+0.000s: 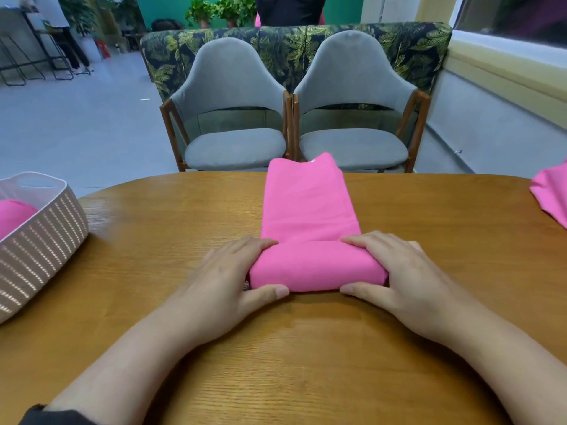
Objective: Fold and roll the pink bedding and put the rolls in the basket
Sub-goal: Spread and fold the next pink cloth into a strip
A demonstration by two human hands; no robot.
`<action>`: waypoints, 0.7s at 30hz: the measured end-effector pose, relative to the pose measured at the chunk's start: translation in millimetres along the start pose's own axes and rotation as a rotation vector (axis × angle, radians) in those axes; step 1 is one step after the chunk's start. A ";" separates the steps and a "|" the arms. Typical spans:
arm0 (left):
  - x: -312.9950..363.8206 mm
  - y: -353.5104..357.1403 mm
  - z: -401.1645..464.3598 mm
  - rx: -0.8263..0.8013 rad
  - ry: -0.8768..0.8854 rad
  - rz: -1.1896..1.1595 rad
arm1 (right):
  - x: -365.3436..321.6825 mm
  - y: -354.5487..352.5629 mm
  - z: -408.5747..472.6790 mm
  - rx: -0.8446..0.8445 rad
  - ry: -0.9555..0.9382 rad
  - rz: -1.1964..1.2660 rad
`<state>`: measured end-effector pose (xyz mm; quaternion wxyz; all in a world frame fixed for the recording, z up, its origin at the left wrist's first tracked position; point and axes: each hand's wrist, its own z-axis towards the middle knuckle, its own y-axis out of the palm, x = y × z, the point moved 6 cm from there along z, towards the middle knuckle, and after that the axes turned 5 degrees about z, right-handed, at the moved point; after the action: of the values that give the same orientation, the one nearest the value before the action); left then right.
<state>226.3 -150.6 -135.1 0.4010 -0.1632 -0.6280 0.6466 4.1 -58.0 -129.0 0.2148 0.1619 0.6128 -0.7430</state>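
A pink bedding piece (306,204), folded into a long strip, lies on the wooden table (306,348) and runs away from me to the far edge. Its near end is rolled into a thick roll (316,268). My left hand (233,271) grips the roll's left end, thumb in front and fingers over the top. At the right end my right hand (395,271) holds it the same way. A pale woven basket (40,240) stands at the table's left edge, with one pink roll (13,216) inside.
More pink bedding (552,194) lies at the table's right edge. Two grey chairs (233,118) stand side by side just beyond the far edge, with a leaf-patterned sofa back (294,44) behind them. A person in dark clothes (290,9) is behind the sofa.
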 end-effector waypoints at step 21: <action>9.9 -13.9 1.5 0.299 0.066 -0.254 | 13.5 -2.1 5.2 0.196 0.140 0.323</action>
<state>223.4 -146.0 -118.9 0.5194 -0.0426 -0.5271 0.6712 -8.5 -64.5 -132.9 0.2713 0.3296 0.5171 -0.7418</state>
